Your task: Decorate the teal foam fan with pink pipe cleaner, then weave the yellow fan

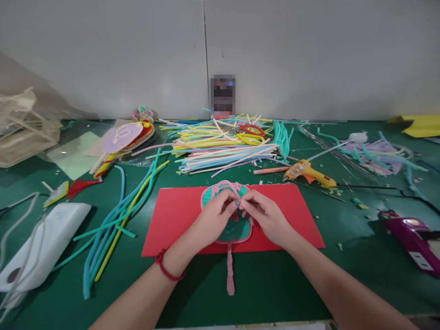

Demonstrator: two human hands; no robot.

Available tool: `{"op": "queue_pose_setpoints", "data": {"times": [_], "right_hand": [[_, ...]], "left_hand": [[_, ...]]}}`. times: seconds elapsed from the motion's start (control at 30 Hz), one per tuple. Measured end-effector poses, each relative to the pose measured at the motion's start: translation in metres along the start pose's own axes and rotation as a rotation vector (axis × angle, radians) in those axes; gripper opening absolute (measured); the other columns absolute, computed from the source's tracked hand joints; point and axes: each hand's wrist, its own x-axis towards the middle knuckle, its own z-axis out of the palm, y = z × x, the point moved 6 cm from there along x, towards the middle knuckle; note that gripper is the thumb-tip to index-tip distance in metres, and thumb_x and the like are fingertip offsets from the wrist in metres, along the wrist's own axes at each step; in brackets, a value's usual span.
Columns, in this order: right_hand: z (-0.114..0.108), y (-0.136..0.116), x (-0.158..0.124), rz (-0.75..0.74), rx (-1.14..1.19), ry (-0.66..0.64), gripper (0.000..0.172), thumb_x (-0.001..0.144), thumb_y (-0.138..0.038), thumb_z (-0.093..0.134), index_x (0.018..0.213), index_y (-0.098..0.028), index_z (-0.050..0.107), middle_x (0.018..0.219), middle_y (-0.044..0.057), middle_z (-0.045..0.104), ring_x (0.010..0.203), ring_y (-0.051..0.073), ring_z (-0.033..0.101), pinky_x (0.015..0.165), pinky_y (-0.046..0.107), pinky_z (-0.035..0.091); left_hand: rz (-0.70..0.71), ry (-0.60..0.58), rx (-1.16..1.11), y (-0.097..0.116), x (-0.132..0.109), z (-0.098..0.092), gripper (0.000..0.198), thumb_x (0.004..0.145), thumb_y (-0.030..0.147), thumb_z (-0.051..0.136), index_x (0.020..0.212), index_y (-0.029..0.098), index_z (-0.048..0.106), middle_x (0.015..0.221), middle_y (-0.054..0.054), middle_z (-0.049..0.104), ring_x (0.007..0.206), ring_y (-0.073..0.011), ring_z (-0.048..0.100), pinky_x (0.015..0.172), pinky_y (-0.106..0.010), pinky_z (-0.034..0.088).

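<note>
A round fan of green pipe cleaner (227,234) with a pink edge lies on a red sheet (172,220), its pink handle (230,275) pointing towards me. Above its middle, my left hand (220,211) and my right hand (263,211) meet with fingertips pinched together. Between them they hold a pink pipe cleaner (227,183), which arches over the far part of the fan. A small greyish bit shows at the fingertips, too small to name. My hands hide much of the fan's middle.
A heap of coloured pipe cleaners (223,158) with red-handled scissors (252,130) lies behind. To the right are a yellow glue gun (305,173) and a purple device (412,240). Leftward lie loose pipe cleaners (113,224), a white power strip or bank (51,243) and finished fans (123,137).
</note>
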Motion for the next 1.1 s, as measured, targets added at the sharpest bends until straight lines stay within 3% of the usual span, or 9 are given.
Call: {"op": "queue_pose_setpoints", "data": {"times": [0.13, 0.33, 0.5, 0.67, 0.83, 0.93, 1.1], "right_hand": [[-0.002, -0.003, 0.000, -0.030, -0.040, 0.024, 0.029, 0.086, -0.047, 0.049, 0.077, -0.020, 0.051, 0.064, -0.002, 0.052, 0.060, 0.011, 0.051, 0.055, 0.023, 0.041], [-0.002, 0.000, -0.001, 0.022, 0.032, 0.029, 0.030, 0.086, -0.048, 0.049, 0.076, -0.020, 0.050, 0.063, -0.003, 0.053, 0.050, 0.009, 0.047, 0.047, 0.021, 0.039], [0.000, 0.001, 0.000, 0.036, 0.116, 0.029, 0.032, 0.088, -0.049, 0.045, 0.077, -0.020, 0.053, 0.069, 0.000, 0.055, 0.057, 0.011, 0.052, 0.051, 0.023, 0.044], [0.000, -0.001, 0.000, 0.050, 0.076, 0.035, 0.027, 0.084, -0.046, 0.054, 0.078, -0.020, 0.052, 0.065, -0.003, 0.054, 0.050, 0.008, 0.047, 0.047, 0.022, 0.040], [-0.003, -0.005, 0.001, 0.013, 0.081, 0.050, 0.027, 0.083, -0.045, 0.056, 0.077, -0.019, 0.054, 0.067, -0.002, 0.056, 0.051, 0.009, 0.049, 0.048, 0.023, 0.039], [-0.008, -0.004, 0.001, 0.030, 0.100, 0.091, 0.028, 0.082, -0.047, 0.057, 0.077, -0.019, 0.053, 0.063, -0.003, 0.054, 0.050, 0.009, 0.049, 0.047, 0.023, 0.039], [-0.007, -0.004, 0.000, 0.035, 0.078, 0.047, 0.028, 0.082, -0.046, 0.057, 0.075, -0.019, 0.054, 0.063, -0.002, 0.054, 0.051, 0.009, 0.048, 0.048, 0.022, 0.039]], "left_hand": [[0.020, 0.136, -0.042, 0.004, 0.001, -0.006, 0.005, 0.084, 0.021, 0.050, 0.084, 0.020, 0.055, 0.085, -0.001, 0.062, 0.078, -0.0146, 0.062, 0.069, -0.028, 0.053], [-0.046, 0.291, 0.016, 0.008, -0.003, -0.012, 0.004, 0.078, 0.018, 0.058, 0.075, 0.021, 0.059, 0.071, 0.001, 0.064, 0.066, -0.0145, 0.062, 0.051, -0.024, 0.052], [-0.067, 0.319, -0.010, 0.006, -0.004, -0.015, 0.006, 0.077, 0.020, 0.060, 0.072, 0.020, 0.059, 0.069, 0.001, 0.063, 0.061, -0.0131, 0.061, 0.047, -0.021, 0.050], [-0.090, 0.308, -0.040, 0.005, -0.003, -0.014, 0.006, 0.076, 0.018, 0.060, 0.070, 0.019, 0.056, 0.070, 0.001, 0.064, 0.062, -0.0131, 0.063, 0.043, -0.019, 0.047], [-0.078, 0.236, -0.129, 0.003, -0.005, -0.008, 0.016, 0.089, 0.024, 0.041, 0.081, 0.020, 0.055, 0.064, 0.002, 0.064, 0.054, -0.0136, 0.064, 0.040, -0.021, 0.046], [0.060, 0.294, 0.098, 0.009, -0.012, -0.012, 0.020, 0.093, 0.025, 0.038, 0.089, 0.021, 0.056, 0.067, 0.001, 0.065, 0.055, -0.0127, 0.063, 0.049, -0.022, 0.049], [0.533, 0.636, 0.732, 0.040, -0.031, -0.027, 0.009, 0.086, 0.022, 0.055, 0.089, 0.020, 0.063, 0.090, -0.006, 0.067, 0.087, -0.0190, 0.062, 0.079, -0.032, 0.047]]}}
